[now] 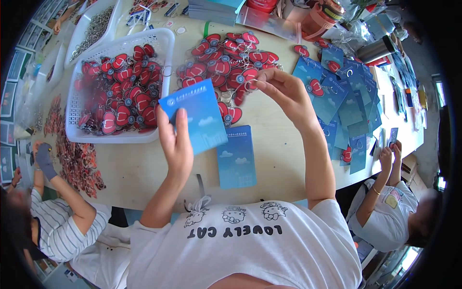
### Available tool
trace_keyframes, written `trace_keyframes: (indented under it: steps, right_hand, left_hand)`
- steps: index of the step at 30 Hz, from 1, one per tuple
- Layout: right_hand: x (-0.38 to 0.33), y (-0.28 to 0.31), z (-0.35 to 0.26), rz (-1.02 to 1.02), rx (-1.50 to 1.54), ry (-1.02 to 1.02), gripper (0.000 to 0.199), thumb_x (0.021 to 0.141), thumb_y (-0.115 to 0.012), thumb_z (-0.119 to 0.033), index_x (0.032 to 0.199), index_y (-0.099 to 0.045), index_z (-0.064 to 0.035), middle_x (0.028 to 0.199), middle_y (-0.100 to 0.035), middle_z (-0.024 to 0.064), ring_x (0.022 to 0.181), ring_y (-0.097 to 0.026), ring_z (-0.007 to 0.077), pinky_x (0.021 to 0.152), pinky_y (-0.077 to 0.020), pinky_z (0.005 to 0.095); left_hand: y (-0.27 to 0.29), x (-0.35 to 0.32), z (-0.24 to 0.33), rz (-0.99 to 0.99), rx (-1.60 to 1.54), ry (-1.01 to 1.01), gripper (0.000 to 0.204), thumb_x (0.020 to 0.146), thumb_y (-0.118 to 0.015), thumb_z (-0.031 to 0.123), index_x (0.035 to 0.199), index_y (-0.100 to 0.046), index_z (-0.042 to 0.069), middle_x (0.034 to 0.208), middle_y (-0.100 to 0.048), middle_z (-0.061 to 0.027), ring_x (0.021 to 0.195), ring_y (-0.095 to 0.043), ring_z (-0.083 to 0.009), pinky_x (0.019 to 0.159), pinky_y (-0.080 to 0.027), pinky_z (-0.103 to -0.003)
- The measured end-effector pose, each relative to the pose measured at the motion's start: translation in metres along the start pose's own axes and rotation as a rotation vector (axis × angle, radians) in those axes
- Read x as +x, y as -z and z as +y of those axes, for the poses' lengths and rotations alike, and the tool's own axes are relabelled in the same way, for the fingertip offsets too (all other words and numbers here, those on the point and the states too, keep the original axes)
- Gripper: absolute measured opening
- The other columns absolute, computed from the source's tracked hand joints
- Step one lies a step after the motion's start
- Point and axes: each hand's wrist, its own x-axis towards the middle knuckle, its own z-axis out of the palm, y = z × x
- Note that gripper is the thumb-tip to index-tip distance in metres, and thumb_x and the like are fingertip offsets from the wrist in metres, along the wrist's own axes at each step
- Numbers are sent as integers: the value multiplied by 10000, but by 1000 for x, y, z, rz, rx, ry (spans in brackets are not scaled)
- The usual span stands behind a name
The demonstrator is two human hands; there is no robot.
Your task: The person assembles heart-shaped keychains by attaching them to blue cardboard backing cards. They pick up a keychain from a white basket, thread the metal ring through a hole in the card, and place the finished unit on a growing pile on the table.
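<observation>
My left hand (174, 139) grips a blue card (201, 120) printed with clouds, thumb on top and fingers beneath. My right hand (288, 94) is raised to the right of the card, thumb and index finger pinched on the metal ring of a keychain (239, 95). Its red tag looks blurred and hangs in front of a heap of similar red keychains (219, 66). Below the held card, more blue cards (236, 161) lie stacked on the table, partly covered by it.
A white plastic basket (167, 50) full of red keychains stands left of the heap. Blue cards with keychains (332, 98) are piled at the right, near a steel thermos (375, 50). A white tray (111, 28) holds metal rings. Co-workers sit on both sides.
</observation>
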Motion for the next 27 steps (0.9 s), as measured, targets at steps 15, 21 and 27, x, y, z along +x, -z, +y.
trace_keyframes:
  steps: [15, 21, 27]
  right_hand:
    - [-13, -34, -21, 358, -35, 216, 158, 839, -718, -127, 920, -672, 1, 1117, -545, 96, 905, -565, 131, 804, -465, 271]
    - [-19, -45, -31, 386, 217, 226, 304, 830, -697, 11, 1083, -529, 5, 1057, -572, 84, 926, -603, 122, 822, -494, 257]
    - [-18, -40, -31, 296, 248, 207, 459, 819, -675, 69, 1191, -419, -15, 1038, -600, 97, 936, -616, 134, 815, -514, 272]
  left_hand:
    - [-70, 20, 13, -181, -384, 23, 160, 916, -643, 82, 1042, -589, -1, 984, -605, -18, 917, -563, -64, 829, -458, -222]
    - [-69, 19, 15, -208, -491, 91, 217, 930, -622, 93, 1122, -614, -7, 1033, -632, -36, 942, -579, -81, 843, -466, -246]
    - [-71, 14, 22, -207, -504, 115, 218, 956, -566, 79, 1158, -552, -3, 1074, -605, -42, 978, -550, -82, 864, -447, -253]
